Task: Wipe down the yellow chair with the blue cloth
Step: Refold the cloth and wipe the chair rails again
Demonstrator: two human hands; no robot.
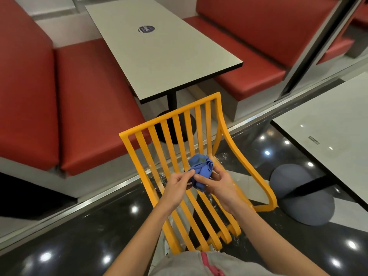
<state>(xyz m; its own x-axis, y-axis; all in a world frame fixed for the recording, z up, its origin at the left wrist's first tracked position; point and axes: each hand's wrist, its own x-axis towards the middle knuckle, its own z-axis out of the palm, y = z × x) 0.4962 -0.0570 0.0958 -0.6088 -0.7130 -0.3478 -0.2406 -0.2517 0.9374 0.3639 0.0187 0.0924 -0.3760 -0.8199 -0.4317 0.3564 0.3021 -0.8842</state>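
Note:
The yellow chair [173,124], slatted in back and seat, stands in front of me at the centre of the head view, its back towards the white table. Above its seat, a bunched blue cloth [200,167] is held between both hands. My left hand [178,185] pinches the cloth's left side with thumb and fingers. My right hand [216,181] grips its right side, fingers curled around the bunch. The cloth hangs clear of the slats, not touching them.
A white table [163,48] on a black pedestal stands just beyond the chair, with red booth benches [89,100] on either side. A second white table [334,124] is at the right, its grey dome base [298,198] beside the chair. The dark floor is glossy.

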